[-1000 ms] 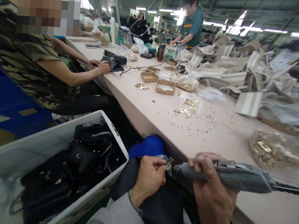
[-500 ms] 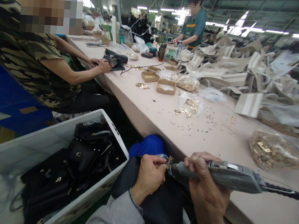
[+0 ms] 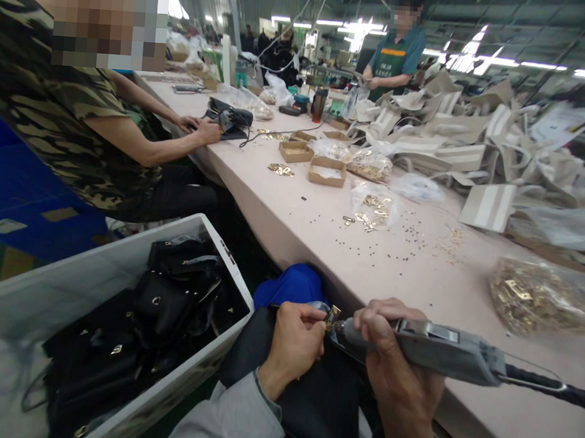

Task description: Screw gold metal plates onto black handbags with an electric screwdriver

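Note:
My left hand (image 3: pixel 294 342) pinches a small gold metal plate (image 3: pixel 333 314) between thumb and fingers, at the edge of a black bag (image 3: pixel 316 411) that lies across my lap. Wrapped round a grey electric screwdriver (image 3: pixel 451 350), my right hand (image 3: pixel 397 366) holds it almost level. The driver's tip points left and meets the plate, or comes very close to it; the exact contact is too small to tell. A dark cord runs from the tool's rear to the right.
Left of me stands a white bin (image 3: pixel 205 223) of black bags (image 3: pixel 159 303). On the pink-covered table (image 3: pixel 268 207) lie small dark screws, cardboard boxes (image 3: pixel 327 175), a bag of gold fittings (image 3: pixel 538 293) and piled beige pieces (image 3: pixel 488 136). A co-worker in camouflage (image 3: pixel 45 101) sits at left.
The screwdriver and my right hand have shifted slightly left, and the gold plate has tilted a little. The far co-worker's hands are now raised higher.

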`<state>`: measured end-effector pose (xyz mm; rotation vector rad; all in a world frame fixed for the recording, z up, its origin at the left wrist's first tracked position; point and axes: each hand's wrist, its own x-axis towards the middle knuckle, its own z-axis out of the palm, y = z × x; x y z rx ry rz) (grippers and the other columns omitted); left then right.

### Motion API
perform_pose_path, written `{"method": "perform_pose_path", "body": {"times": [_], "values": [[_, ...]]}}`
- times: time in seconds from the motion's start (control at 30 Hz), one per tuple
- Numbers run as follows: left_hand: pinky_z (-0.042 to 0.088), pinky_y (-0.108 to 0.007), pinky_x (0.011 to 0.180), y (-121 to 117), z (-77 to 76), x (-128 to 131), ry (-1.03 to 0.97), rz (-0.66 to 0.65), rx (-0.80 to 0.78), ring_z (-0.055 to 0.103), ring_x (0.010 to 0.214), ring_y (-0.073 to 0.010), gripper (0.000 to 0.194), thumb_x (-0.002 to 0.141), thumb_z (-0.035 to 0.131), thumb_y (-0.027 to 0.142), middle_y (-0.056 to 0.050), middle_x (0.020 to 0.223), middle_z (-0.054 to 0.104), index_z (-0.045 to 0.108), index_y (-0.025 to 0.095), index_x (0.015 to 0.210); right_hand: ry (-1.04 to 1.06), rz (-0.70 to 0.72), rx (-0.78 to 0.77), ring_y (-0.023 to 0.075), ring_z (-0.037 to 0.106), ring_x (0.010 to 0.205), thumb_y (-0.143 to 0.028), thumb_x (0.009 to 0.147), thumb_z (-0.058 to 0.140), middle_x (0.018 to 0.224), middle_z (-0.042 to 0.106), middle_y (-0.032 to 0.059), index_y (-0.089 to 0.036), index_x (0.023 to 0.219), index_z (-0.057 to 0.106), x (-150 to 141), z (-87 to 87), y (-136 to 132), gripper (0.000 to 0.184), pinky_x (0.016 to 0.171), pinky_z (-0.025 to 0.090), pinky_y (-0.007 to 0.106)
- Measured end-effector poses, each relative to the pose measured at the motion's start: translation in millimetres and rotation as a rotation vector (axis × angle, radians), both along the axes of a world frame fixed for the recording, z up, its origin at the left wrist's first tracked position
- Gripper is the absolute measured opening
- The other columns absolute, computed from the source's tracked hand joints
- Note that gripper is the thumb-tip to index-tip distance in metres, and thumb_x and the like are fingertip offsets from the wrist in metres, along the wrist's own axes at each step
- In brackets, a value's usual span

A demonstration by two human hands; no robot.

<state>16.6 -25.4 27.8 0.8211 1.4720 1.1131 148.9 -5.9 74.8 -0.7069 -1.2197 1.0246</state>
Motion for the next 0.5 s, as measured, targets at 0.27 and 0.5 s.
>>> {"method": "perform_pose_path", "body": {"times": [0.27,0.5], "values": [[0.041,-0.021,0.036,3,-8.7,1,-0.030,0.042,0.030,0.052,0.036,-0.0123,0.016,0.070,0.065,0.016,0.001,0.044,0.060,0.075,0.009,0.080,-0.176,0.116,0.013,0.0137,0.062,0.063,-0.014,0.077,0.085,0.076,0.067,-0.0008,-0.021,0.094,0.069,-1,4.2,2,0.024,0.058,0.052,0.027],[0.032,-0.019,0.035,1,-4.2,3,-0.024,0.036,0.086,0.045,0.036,-0.0084,0.019,0.076,0.070,0.029,0.001,0.046,0.057,0.071,0.011,0.070,-0.236,0.218,-0.116,0.0097,0.055,0.051,-0.018,0.071,0.089,0.067,0.063,-0.0052,-0.020,0.104,0.065,-14,-3.8,14,0.042,0.048,0.045,0.021]]}}
